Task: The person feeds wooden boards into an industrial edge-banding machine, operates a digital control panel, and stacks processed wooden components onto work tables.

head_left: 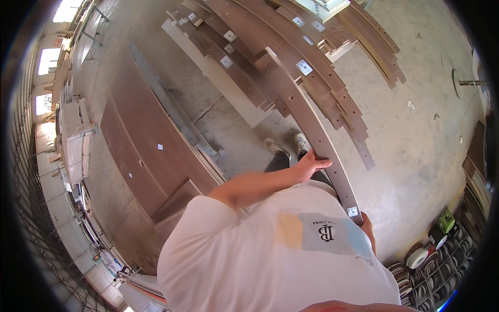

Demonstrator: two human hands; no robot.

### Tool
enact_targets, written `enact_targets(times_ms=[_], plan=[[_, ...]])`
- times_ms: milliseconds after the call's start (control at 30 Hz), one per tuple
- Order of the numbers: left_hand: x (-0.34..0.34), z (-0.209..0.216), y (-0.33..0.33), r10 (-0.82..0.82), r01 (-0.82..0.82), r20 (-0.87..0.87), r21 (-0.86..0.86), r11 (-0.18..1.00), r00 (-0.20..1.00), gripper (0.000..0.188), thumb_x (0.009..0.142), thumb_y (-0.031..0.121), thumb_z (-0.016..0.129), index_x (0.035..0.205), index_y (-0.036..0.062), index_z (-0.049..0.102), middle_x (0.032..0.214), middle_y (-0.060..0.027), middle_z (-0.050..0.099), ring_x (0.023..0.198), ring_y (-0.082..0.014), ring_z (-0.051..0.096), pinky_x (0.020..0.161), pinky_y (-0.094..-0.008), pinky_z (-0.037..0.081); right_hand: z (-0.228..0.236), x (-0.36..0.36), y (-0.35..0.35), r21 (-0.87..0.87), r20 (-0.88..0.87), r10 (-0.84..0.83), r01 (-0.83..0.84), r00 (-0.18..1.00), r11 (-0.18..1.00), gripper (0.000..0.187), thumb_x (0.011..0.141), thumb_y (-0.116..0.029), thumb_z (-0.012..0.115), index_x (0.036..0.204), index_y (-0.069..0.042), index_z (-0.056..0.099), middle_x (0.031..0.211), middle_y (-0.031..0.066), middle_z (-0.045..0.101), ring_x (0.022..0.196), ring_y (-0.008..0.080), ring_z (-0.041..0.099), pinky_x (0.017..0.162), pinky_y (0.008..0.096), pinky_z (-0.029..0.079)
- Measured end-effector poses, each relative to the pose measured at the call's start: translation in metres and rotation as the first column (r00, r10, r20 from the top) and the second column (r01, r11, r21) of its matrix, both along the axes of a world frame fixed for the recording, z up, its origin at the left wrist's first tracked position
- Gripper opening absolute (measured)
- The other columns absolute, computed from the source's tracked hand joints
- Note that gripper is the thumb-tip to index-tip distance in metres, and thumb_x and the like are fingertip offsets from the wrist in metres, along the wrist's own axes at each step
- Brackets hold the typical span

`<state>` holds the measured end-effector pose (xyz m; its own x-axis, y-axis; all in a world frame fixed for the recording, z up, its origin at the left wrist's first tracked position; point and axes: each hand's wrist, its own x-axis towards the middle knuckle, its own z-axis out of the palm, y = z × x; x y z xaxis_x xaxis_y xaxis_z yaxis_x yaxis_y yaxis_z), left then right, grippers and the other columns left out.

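A long, narrow brown board [312, 125] with pale edges, a row of small holes and a white label at its near end slants away from my body. My left hand [312, 165] is closed round its left edge, with the thumb lying over the top face. At the near end, beside the label, my right hand [368, 229] grips the board from the right; its fingers are mostly hidden underneath. The board's far end reaches over a stack of similar brown boards [332, 88] on the floor, and I cannot tell whether it touches them.
More labelled brown boards [244, 78] lie ahead to the left, beside a pale strip [234, 106]. Wide brown panels [150, 125] are on my left, next to a grey metal beam [176, 104]. A rack of edging rolls [436, 275] stands at the lower right. Concrete floor [416, 140] shows between.
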<state>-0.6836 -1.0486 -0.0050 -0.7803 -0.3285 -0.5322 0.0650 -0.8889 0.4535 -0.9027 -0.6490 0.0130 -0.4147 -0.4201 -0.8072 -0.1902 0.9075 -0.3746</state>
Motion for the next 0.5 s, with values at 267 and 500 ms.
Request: enact_targets(times_ms=[267, 500], plan=[[0.053, -0.036, -0.033, 0.27, -0.288, 0.118, 0.18, 0.941, 0.956, 0.037, 0.101, 0.035, 0.063, 0.131, 0.0131, 0.057, 0.129, -0.0035, 0.063, 0.122, -0.0221, 0.057, 0.103, -0.0434, 0.044, 0.013, 0.002, -0.099, 0.013, -0.031, 0.321, -0.321, 0.947, 0.947, 0.104, 0.052, -0.027, 0.097, 0.143, -0.009, 0.049, 0.137, 0.0159, 0.053, 0.125, 0.0357, 0.055, 0.103, 0.0432, 0.05], [0.038, -0.075, -0.056, 0.208, -0.24, 0.285, 0.083, 0.967, 0.936, 0.044, 0.099, 0.048, 0.064, 0.127, 0.0157, 0.056, 0.115, -0.0003, 0.063, 0.105, -0.0171, 0.062, 0.085, -0.0374, 0.049, -0.012, 0.011, -0.107, 0.081, 0.13, 0.291, -0.303, 0.948, 0.95, 0.094, 0.061, -0.031, 0.092, 0.142, -0.006, 0.051, 0.132, 0.0173, 0.062, 0.122, 0.031, 0.061, 0.106, 0.0402, 0.047]])
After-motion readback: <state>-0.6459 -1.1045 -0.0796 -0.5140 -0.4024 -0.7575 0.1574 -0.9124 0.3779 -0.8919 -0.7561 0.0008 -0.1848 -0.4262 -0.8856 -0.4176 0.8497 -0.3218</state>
